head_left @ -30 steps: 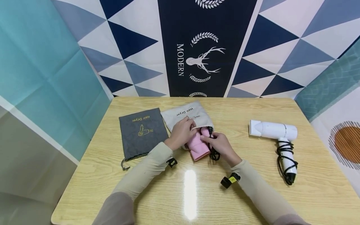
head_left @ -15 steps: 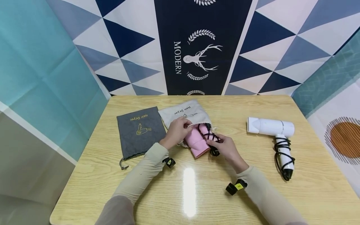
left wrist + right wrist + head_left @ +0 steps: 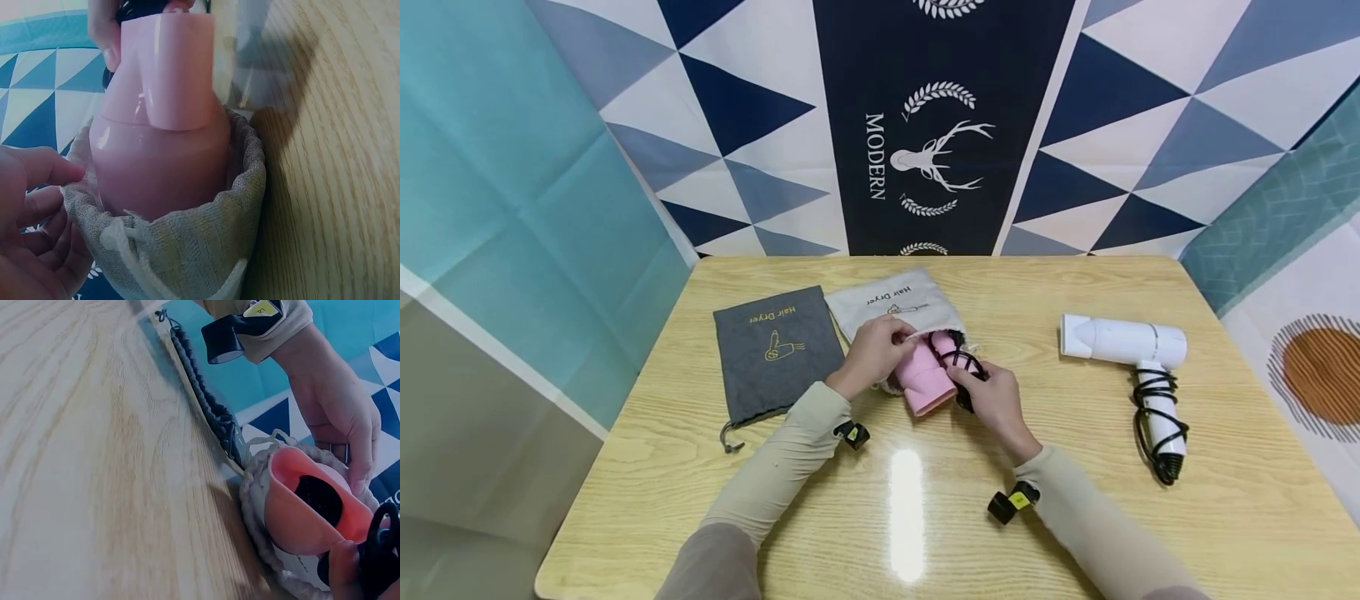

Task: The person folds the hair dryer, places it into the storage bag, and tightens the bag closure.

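In the head view, a pink hair dryer (image 3: 923, 385) lies partly inside a light grey drawstring bag (image 3: 936, 305) marked "Hair Dryer". Its nozzle points out toward the person, and the rest is hidden by cloth. My left hand (image 3: 875, 354) pinches the bag's rim; the left wrist view shows its thumb and finger on the gathered edge (image 3: 74, 187). At the dryer's right side, my right hand (image 3: 996, 402) grips its handle together with the wound black cord (image 3: 964, 360). The right wrist view looks into the dryer's open nozzle (image 3: 284, 519), ringed by the bag's mouth.
A flat dark grey drawstring bag (image 3: 780, 354) lies left of the light one. To the right rests a white hair dryer (image 3: 1123, 340), black cord wound round its handle. All lie on a wooden table (image 3: 820, 533) before a patterned cloth backdrop (image 3: 775, 192).
The right hand first drew back slightly, then shifted left with its hold on the handle and cord. The pink hair dryer sits slightly deeper in the bag. The left hand keeps its pinch.
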Tool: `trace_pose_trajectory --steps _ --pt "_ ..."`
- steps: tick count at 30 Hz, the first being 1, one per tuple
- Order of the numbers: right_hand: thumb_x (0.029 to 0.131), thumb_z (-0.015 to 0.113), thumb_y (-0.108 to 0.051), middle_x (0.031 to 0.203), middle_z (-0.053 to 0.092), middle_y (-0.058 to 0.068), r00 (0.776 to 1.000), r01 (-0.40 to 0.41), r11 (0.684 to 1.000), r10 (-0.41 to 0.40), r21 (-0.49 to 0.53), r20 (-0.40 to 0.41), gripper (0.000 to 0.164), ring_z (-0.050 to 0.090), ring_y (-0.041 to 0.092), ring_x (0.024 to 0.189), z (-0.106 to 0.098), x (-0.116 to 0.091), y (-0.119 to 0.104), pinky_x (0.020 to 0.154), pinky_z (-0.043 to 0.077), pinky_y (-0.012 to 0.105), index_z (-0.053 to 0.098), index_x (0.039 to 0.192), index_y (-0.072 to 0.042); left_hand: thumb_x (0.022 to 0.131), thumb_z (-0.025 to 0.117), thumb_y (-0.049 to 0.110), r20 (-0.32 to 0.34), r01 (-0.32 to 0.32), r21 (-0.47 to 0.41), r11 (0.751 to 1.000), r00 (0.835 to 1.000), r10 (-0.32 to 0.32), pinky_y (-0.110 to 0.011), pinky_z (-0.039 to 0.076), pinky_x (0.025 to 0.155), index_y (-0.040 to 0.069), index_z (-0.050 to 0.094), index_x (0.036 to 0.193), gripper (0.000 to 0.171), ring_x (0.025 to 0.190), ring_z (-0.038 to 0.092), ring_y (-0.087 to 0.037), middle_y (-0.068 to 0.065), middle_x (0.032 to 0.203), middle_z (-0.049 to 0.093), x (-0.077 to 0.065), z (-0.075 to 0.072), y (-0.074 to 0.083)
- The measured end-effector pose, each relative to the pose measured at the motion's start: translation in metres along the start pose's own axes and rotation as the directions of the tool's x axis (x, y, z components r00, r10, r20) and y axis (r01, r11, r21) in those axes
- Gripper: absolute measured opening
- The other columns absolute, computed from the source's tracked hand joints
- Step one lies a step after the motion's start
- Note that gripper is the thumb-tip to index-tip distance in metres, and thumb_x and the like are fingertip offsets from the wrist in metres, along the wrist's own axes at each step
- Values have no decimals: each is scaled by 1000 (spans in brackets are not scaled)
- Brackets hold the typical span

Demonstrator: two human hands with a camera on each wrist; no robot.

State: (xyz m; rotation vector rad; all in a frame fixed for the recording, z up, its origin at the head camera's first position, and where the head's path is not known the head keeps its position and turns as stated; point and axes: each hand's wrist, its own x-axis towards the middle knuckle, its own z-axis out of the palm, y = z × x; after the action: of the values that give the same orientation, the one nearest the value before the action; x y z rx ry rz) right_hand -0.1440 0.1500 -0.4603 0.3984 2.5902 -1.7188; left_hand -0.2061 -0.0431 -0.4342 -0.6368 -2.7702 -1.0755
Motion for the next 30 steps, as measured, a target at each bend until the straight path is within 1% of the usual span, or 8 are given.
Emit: trace_pose_trajectory --steps 4,11,15,18,22,26,28,30 --pt "87 72 -28 64 65 -2 1000 -13 997 15 71 -27 35 59 5 54 3 2 -3 52 48 20 68 96 6 89 69 16 -5 -24 -18 1000 1000 24 -24 49 71 6 76 96 15 78 61 -15 -5 87 70 -1 -1 3" --pt "86 73 -23 59 62 -7 996 25 992 -14 121 -89 32 58 2 50 11 9 -11 50 47 18 69 92 8 88 69 15 -25 -61 -38 997 998 60 -21 47 70 6 77 95 13 76 60 -13 -4 84 69 0 1 6" --pt "85 74 -22 60 63 -4 993 27 987 -8 157 -118 33 58 4 50 17 13 -11 49 48 19 70 92 9 88 68 14 -16 -60 -30 998 998 60 -21 47 72 7 76 96 13 77 61 -12 -3 85 69 3 3 8" --pt "84 74 -22 66 66 2 991 32 985 -9 167 -135 32 58 4 53 22 16 -10 51 49 19 70 92 9 88 69 15 -8 -62 -20 998 998 62 -22 48 72 8 77 96 14 76 61 -13 -3 85 70 3 4 11" --pt "85 73 -22 70 65 6 986 59 989 -37 133 -164 28 55 5 60 31 19 -8 53 46 18 69 83 5 89 69 17 2 -56 -14 998 998 56 -22 47 72 7 77 96 14 76 60 -13 -3 86 69 1 6 14" --pt "84 71 -19 61 53 -1 974 108 992 -92 70 -207 26 47 10 60 44 22 -8 53 39 19 59 68 -2 91 67 18 28 -45 -33 998 999 46 -22 47 72 8 77 96 15 77 60 -13 -3 87 69 -2 7 14" --pt "85 68 -15 61 50 0 970 127 991 -113 52 -214 24 47 14 62 50 25 -9 55 40 22 57 67 -3 93 65 18 47 -45 -46 998 998 47 -21 47 71 8 76 96 15 76 60 -12 -2 87 69 -3 7 13" --pt "86 64 -11 66 56 6 967 154 986 -138 60 -214 18 52 19 69 58 29 -7 63 46 28 61 73 1 94 64 19 72 -39 -71 997 996 44 -21 46 71 8 76 96 16 76 60 -11 -2 88 69 -3 7 13"
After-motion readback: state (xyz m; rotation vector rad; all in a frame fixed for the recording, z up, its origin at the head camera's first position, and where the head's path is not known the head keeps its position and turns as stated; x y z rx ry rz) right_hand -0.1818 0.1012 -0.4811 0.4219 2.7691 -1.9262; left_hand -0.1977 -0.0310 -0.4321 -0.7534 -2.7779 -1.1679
